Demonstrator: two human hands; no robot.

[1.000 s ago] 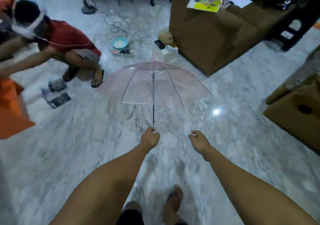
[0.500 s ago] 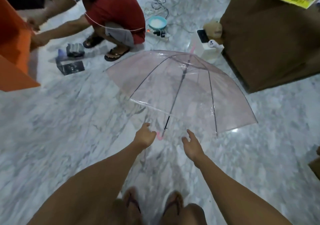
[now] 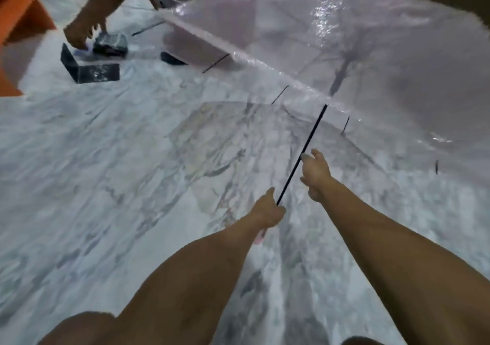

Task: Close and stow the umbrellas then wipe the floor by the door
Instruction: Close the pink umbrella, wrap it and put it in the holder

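The closing step is under way. The left hand grips the handle end of the umbrella, open and lifted over the floor. The right hand, fingers loose, reaches beside the shaft, holding nothing. Next it likely slides the runner down.

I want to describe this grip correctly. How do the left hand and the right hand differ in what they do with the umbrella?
The left hand grips the low end of the black shaft, by the pink handle; the right hand sits higher, beside the shaft.
The left hand's fingers curl round it; the right hand's fingers are loose, holding nothing.
Both reach toward the open clear canopy.
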